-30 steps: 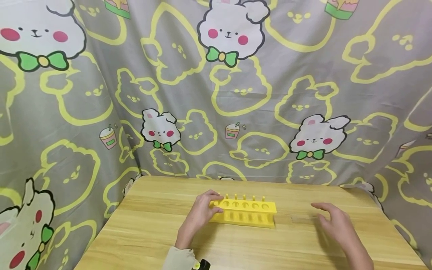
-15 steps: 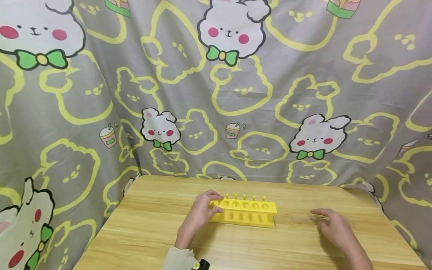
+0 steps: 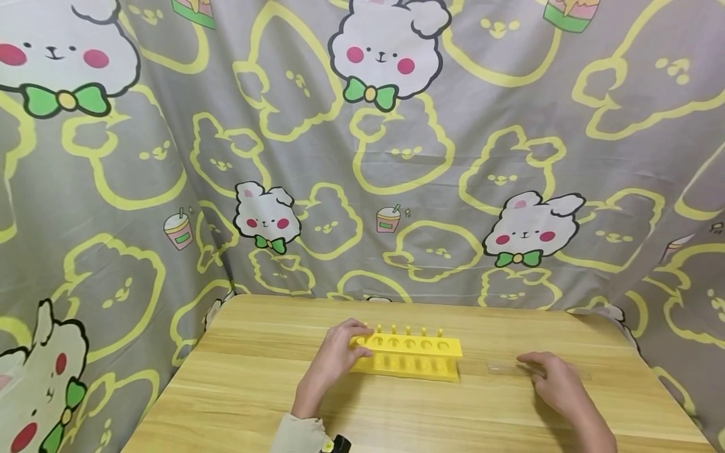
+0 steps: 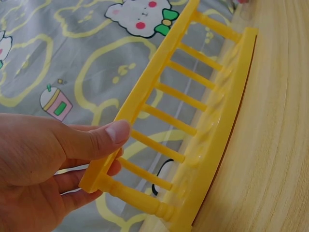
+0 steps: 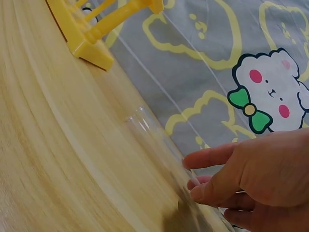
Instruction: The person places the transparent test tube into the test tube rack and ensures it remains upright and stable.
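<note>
A yellow test tube rack (image 3: 408, 362) stands on the table, with a row of round holes along its top and several pegs behind. My left hand (image 3: 335, 352) grips its left end; in the left wrist view the thumb (image 4: 116, 133) lies over the top bar and the other fingers curl beneath it. To the right, a clear test tube (image 3: 501, 368) lies along the table. My right hand (image 3: 557, 380) pinches it between thumb and fingers around its middle, the index finger pointing out along it. In the right wrist view the tube's near end (image 5: 140, 121) points toward the rack.
The wood-grain table (image 3: 419, 418) carries the rack and tube. A grey curtain (image 3: 317, 163) with rabbit prints hangs along the back and sides. A dark band (image 3: 342, 444) shows at the left sleeve (image 3: 300, 434).
My right hand has lowered onto the test tube, its thumb and fingers closing around it. The left hand has stayed on the rack, which has not moved.
</note>
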